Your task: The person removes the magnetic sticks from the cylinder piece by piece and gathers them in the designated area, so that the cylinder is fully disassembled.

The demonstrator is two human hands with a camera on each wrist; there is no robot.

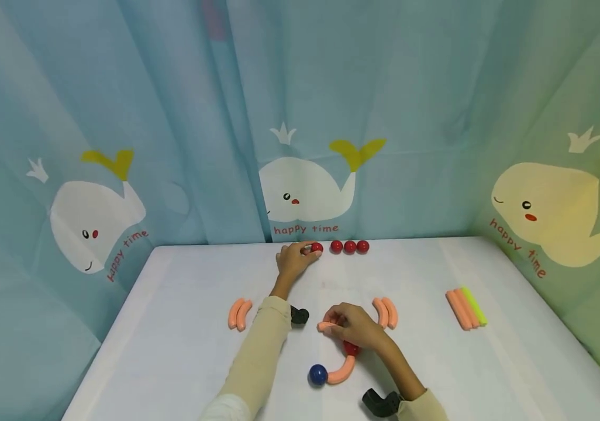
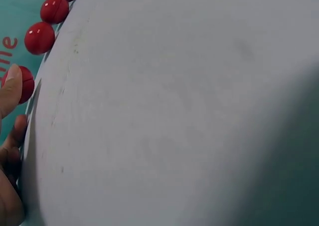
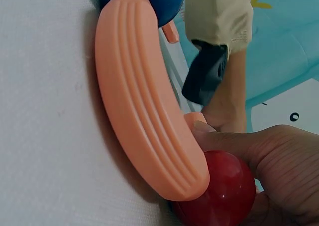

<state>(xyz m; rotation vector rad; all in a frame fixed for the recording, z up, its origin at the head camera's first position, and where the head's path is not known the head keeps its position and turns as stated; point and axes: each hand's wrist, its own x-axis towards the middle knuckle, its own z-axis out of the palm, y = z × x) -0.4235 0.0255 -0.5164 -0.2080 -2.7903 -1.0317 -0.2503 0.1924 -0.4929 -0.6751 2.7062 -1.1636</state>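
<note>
At the far edge of the table my left hand point(image 1: 293, 260) pinches a red ball point(image 1: 317, 248) between thumb and fingers. My right hand point(image 1: 355, 324), nearer the front, grips a short-looking orange stick point(image 1: 325, 326), partly hidden by the fingers. Just under that hand is another red ball point(image 1: 351, 348). From it a curved orange stick point(image 1: 341, 373) runs round to a blue ball point(image 1: 318, 375). In the right wrist view this curved stick point(image 3: 144, 101) has grooves along its length and meets the red ball point(image 3: 224, 191) at one end and the blue ball point(image 3: 167, 4) at the other.
Several red balls point(image 1: 350, 247) line the far edge, right of the left hand. Curved orange sticks lie in pairs at left point(image 1: 240, 314) and right point(image 1: 385, 313). Farther right are straight orange sticks point(image 1: 462, 310) beside a yellow-green stick point(image 1: 474, 306). A whale-print curtain point(image 1: 410, 193) hangs behind.
</note>
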